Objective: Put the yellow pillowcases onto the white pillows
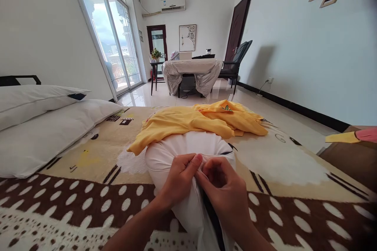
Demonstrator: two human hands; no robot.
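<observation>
A white pillow with a dark strip along one side stands before me on the bed, its fabric gathered into creases at the top. My left hand is closed on the white fabric, its thumb pressed against the fingers. Close beside it, my right hand pinches the same pillow's edge, fingers curled. What exactly lies between the fingertips is hidden. Just beyond the pillow, a crumpled yellow garment is spread over the patterned blanket.
Two white pillows are stacked at the left. Across the floor stand a covered table, a dark chair and a side table with a plant. Something pink and yellow juts in at the right over a brown box-like surface.
</observation>
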